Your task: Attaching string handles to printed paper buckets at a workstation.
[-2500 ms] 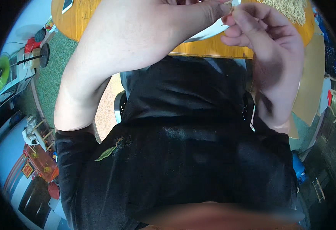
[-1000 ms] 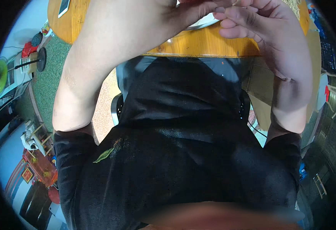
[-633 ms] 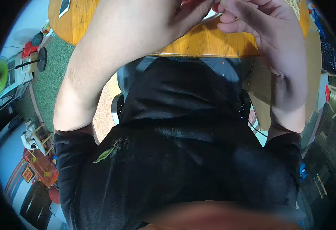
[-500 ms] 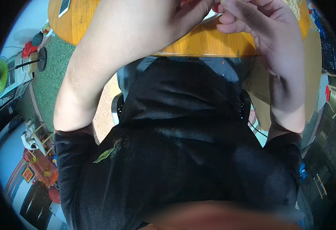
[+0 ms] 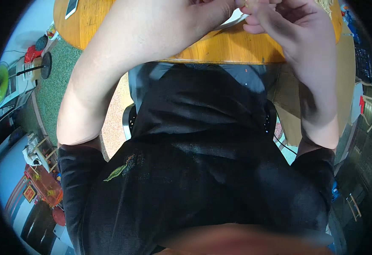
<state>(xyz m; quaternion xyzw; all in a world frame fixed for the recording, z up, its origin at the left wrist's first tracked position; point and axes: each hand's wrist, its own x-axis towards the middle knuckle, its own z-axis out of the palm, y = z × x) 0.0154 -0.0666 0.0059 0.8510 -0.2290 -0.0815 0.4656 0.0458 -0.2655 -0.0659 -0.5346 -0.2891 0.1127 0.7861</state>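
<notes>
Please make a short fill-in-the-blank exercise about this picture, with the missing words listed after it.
1. Both hands meet above a round table made of ____.
2. A phone lies on the table near the person's ____ arm.
3. The right hand and the left hand are at the ____ edge of the picture.
4. The person's shirt is ____.

Missing words: wood; left; top; black

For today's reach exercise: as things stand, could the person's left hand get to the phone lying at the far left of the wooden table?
Probably yes. The phone lies on bare wooden table with nothing between it and the left hand, though that hand is busy against the right hand at the white plate.
</notes>
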